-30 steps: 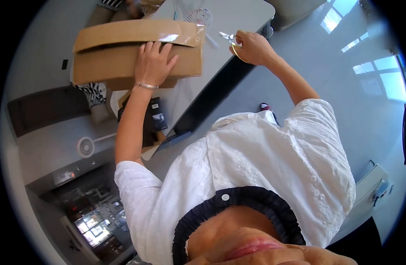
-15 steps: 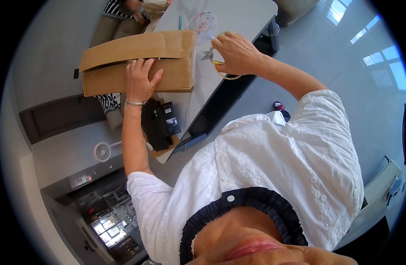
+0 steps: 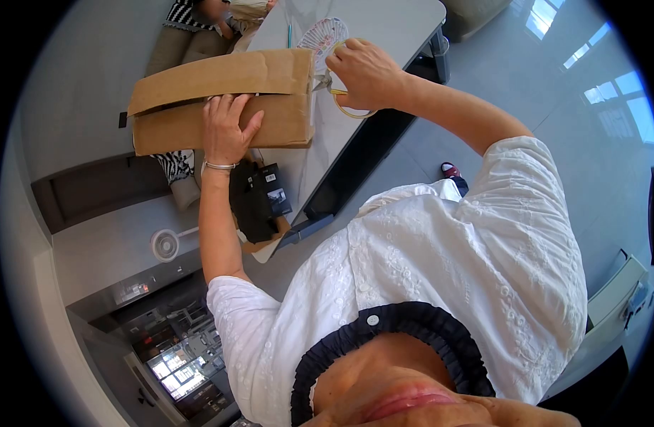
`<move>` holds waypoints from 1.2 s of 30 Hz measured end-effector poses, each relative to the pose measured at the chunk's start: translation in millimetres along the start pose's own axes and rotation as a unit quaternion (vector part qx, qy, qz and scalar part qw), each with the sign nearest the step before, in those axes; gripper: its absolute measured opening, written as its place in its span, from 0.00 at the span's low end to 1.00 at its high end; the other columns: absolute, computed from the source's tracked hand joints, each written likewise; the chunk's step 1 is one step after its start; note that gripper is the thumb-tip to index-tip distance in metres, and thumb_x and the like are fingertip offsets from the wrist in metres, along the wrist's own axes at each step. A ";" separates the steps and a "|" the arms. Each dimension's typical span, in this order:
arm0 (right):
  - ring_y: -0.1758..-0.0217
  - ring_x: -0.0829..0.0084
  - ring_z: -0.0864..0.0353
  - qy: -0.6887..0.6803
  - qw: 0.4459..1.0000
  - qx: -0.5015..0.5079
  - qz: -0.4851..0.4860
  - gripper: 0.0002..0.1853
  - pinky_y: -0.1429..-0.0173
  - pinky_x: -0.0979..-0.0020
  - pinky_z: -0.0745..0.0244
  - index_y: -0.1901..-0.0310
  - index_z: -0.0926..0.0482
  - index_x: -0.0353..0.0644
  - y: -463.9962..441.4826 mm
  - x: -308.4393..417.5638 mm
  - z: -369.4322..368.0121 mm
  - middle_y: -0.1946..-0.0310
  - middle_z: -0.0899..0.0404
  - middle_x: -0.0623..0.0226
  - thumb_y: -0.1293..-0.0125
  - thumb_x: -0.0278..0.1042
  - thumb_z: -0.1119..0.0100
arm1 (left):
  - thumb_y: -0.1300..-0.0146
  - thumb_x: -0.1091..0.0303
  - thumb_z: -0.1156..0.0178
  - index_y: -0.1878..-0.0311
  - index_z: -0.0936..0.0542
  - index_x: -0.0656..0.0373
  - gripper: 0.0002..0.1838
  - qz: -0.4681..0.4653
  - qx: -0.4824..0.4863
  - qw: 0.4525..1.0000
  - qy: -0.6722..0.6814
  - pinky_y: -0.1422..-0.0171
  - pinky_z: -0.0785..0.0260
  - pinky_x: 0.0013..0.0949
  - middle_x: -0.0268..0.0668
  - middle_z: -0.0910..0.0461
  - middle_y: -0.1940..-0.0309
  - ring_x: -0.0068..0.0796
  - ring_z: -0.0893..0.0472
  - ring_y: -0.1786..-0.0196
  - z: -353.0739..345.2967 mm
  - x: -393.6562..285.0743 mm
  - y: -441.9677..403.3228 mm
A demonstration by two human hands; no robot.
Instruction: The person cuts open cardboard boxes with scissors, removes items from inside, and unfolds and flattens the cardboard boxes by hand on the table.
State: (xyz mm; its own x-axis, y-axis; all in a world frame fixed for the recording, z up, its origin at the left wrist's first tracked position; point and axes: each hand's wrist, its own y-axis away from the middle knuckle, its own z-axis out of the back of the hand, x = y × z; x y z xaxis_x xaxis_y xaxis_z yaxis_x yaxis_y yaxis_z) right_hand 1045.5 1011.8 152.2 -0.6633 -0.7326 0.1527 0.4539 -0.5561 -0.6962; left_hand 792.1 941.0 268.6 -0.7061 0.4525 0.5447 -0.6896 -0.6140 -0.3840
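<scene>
A brown cardboard box [image 3: 284, 117] stands on the table, with a long slit along its top between the flaps. My left hand [image 3: 226, 129] grips the near edge of that slit; the fingertips go into the gap and the thumb lies on the cardboard. In my right hand [image 3: 369, 75] is a pair of scissors [image 3: 337, 92] with yellow handles. Their blades point left and are at the box's right end; whether they touch it I cannot tell.
On the white table [image 3: 391, 25] a patterned hand fan [image 3: 325, 35] and a teal pen-like stick [image 3: 290, 35] lie behind the box. Black packages [image 3: 256, 206] are at the near left end. Another person [image 3: 213, 11] sits on the sofa beyond.
My right hand has moved left with the scissors, bringing the blades up to the box's right end. The left hand and the box have stayed in place.
</scene>
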 end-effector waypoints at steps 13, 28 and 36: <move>0.65 0.63 0.19 0.123 0.987 0.092 0.036 0.19 0.62 0.68 0.24 0.69 0.21 0.36 -23.3 13.7 16.3 0.71 0.20 0.58 0.54 0.44 0.32 | 0.48 0.53 0.36 0.57 0.23 0.56 0.20 0.035 -0.037 0.999 0.003 0.45 0.41 0.41 0.36 0.26 0.60 0.39 0.29 0.54 -9.2 -4.5 -2.2; 0.65 0.56 0.21 0.016 0.967 0.231 0.104 0.19 0.61 0.61 0.27 0.68 0.23 0.35 -32.6 -11.3 13.4 0.74 0.21 0.56 0.56 0.42 0.34 | 0.50 0.50 0.35 0.59 0.23 0.55 0.21 0.018 -0.012 1.000 0.011 0.44 0.42 0.40 0.34 0.27 0.61 0.37 0.30 0.54 -15.1 -13.6 4.8; 0.63 0.56 0.23 0.018 0.988 0.147 0.038 0.24 0.54 0.60 0.30 0.66 0.25 0.32 -19.6 12.5 -0.6 0.72 0.22 0.53 0.56 0.48 0.38 | 0.51 0.49 0.35 0.61 0.23 0.56 0.21 0.051 -0.035 0.998 0.016 0.41 0.43 0.42 0.34 0.27 0.63 0.37 0.29 0.56 -19.0 -10.9 0.5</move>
State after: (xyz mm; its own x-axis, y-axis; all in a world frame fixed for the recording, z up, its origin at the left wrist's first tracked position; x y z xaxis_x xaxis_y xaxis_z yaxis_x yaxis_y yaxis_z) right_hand 1028.1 1013.8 167.3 -0.6388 -0.7654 0.0781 0.6537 -0.5935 -0.4696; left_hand 796.4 948.1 248.3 -0.7775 0.4103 0.4767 -0.6223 -0.6114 -0.4888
